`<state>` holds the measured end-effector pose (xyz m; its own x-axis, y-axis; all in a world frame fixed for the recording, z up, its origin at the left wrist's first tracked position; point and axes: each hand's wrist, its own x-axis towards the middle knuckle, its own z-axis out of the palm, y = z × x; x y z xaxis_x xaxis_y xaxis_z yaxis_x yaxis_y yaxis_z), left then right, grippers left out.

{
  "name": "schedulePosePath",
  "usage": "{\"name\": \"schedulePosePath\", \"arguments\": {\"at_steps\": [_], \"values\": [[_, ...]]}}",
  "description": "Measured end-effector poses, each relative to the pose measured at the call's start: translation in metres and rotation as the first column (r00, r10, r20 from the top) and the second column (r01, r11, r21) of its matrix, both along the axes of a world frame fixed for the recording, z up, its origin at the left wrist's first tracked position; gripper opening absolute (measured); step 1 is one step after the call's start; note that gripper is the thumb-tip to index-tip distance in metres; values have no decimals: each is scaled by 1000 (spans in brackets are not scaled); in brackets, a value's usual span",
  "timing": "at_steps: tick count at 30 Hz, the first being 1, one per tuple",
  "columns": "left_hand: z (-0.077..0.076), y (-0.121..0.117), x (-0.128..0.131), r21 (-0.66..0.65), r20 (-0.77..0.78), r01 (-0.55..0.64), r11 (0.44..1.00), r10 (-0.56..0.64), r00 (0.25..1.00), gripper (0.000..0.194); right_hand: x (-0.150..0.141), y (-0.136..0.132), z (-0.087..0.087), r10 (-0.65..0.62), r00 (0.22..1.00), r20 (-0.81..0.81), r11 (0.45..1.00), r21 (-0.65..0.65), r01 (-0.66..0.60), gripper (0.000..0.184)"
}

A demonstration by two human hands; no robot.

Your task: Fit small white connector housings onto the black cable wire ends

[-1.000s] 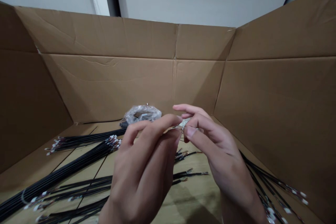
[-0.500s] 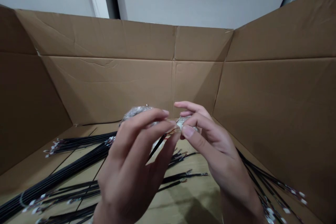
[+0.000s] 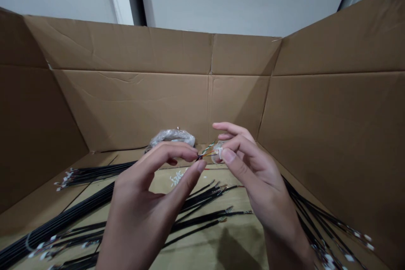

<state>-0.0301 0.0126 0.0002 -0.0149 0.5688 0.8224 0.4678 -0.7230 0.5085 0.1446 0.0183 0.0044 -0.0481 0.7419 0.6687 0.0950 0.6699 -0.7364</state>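
a dark cable end (image 3: 199, 157) sits pinched between thumb and forefinger of the left hand (image 3: 142, 204). thin orange and yellowish wires (image 3: 210, 154) leave it, running roughly level to a small white connector (image 3: 220, 152) at the fingertips of the right hand (image 3: 262, 177). a twisted green-and-white pair (image 3: 208, 148) angles up and right above them.

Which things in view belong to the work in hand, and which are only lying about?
In the work:
coloured wires, pinched by the left hand
small white piece, held by the right hand

Lying about, apparently untouched:
thick black cable bundle, left
black cables, centre and right
loose white pieces
plastic bag, back
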Motion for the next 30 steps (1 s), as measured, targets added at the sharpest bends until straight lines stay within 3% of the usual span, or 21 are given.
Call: {"name": "schedulePosePath", "arguments": {"at_steps": [7, 20, 30], "values": [[1, -2, 8, 13, 73, -86, 996, 85, 994, 4, -3, 0, 0, -28, 1000, -11, 1000, -4, 28, 24], [-5, 0, 19, 110, 26, -146, 983, 144, 989, 7, -2, 0, 0, -50, 998, -27, 999, -2, 50, 25], [-6, -2, 19, 40, 78, -137, 990, 134, 988, 9, -3, 0, 0, -40, 998, -44, 999, 0, 40, 24]]}}
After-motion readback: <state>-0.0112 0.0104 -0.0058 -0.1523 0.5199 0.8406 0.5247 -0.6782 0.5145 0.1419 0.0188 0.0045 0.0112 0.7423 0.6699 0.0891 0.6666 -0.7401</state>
